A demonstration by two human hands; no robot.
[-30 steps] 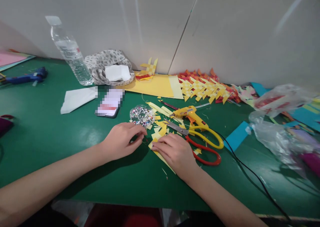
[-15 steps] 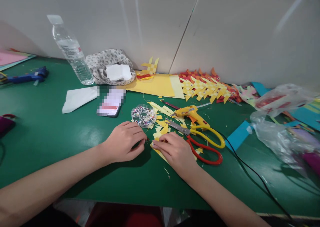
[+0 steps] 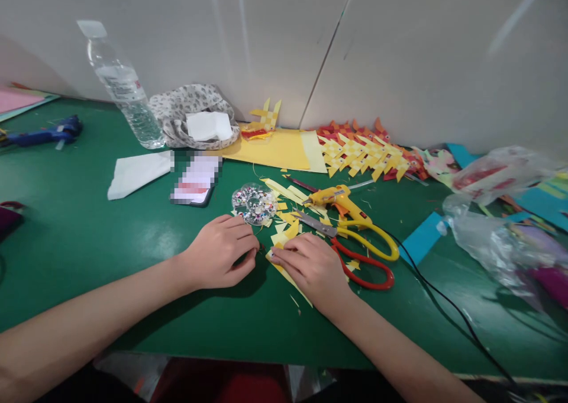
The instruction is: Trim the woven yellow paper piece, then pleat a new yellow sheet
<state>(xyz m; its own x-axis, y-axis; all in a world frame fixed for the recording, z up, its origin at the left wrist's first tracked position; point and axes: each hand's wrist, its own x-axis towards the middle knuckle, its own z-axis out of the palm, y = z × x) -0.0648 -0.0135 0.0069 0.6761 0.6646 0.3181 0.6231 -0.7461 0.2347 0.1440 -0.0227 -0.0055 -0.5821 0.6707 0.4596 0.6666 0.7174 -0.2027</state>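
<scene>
My left hand [image 3: 220, 251] rests on the green table [image 3: 80, 237] with its fingers curled together, the tips pinched close to the edge of a yellow paper piece [image 3: 284, 273]. What the fingertips hold is too small to make out. My right hand [image 3: 310, 265] lies over that yellow paper, fingers bent and pressing it down. Just beyond the hands sits a round clear dish of googly eyes [image 3: 254, 203], among yellow paper scraps [image 3: 284, 228].
Yellow-handled scissors [image 3: 368, 237], red-handled scissors [image 3: 368, 273] and a yellow glue gun [image 3: 339, 200] with a black cord lie right of my hands. Behind are a phone [image 3: 195, 181], water bottle [image 3: 122, 89], patterned cloth [image 3: 190, 110], woven paper fish [image 3: 368, 151], and plastic bags [image 3: 501, 213].
Both hands stay at the yellow paper with only small finger shifts. The view has drifted slightly.
</scene>
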